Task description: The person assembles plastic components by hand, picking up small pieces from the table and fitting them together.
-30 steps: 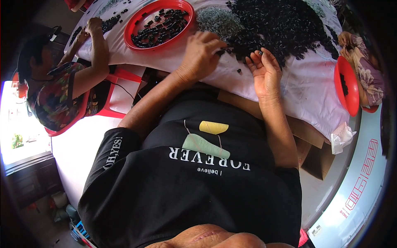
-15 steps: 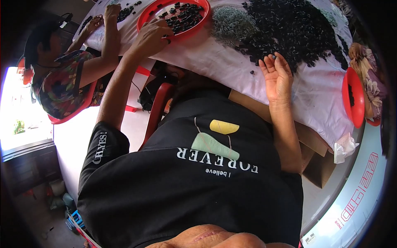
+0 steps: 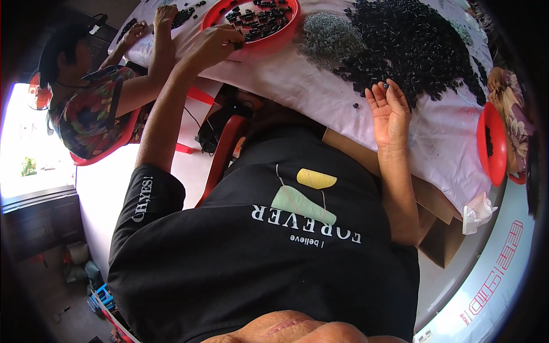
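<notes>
My left hand [image 3: 213,47] is at the near-left rim of a red basin [image 3: 298,23], its fingers closed on a small black plastic part [image 3: 238,46]. Many similar black parts [image 3: 266,23] lie inside the basin. To the right, my right hand [image 3: 392,117] is held palm up at the near edge of a large heap of black parts [image 3: 414,48]. A small dark piece with a bright centre [image 3: 385,86] is pinched at its fingertips. The other fingers are loosely curled.
A pile of small silvery metal pieces [image 3: 331,39] adjoins the black heap on the pale cloth [image 3: 337,108]. At left a co-worker [image 3: 97,106] handles black parts. Another person's hand [image 3: 500,86] is at right beside a red bowl [image 3: 493,157]. A crumpled white bag [image 3: 478,212] hangs at the table's corner.
The whole view has shifted slightly, so everything appears a little lower and to the right. The black part at my left fingertips now shows more plainly. My right hand keeps its palm-up pose.
</notes>
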